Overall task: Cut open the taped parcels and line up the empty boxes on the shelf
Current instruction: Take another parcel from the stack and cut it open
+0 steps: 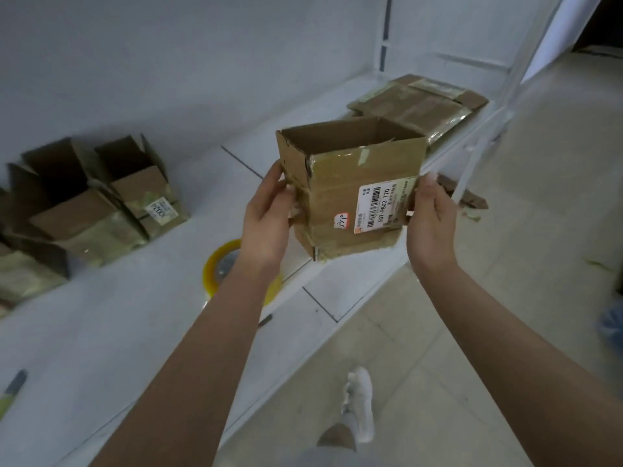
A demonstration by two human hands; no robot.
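Observation:
I hold an opened cardboard box (347, 193) above the white shelf (135, 315), its top open and its inside looking empty, a white shipping label on its front. My left hand (269, 217) grips its left side and my right hand (429, 220) grips its right edge. Several opened boxes (101, 200) stand in a row at the shelf's left. A taped, still closed parcel (418, 102) lies at the shelf's far right end.
A yellow tape roll (219, 267) lies on the shelf under my left forearm. A dark pen-like thing (265, 320) lies near the shelf's front edge and a cutter (13, 385) at the far left. Cardboard scraps (468, 198) litter the tiled floor.

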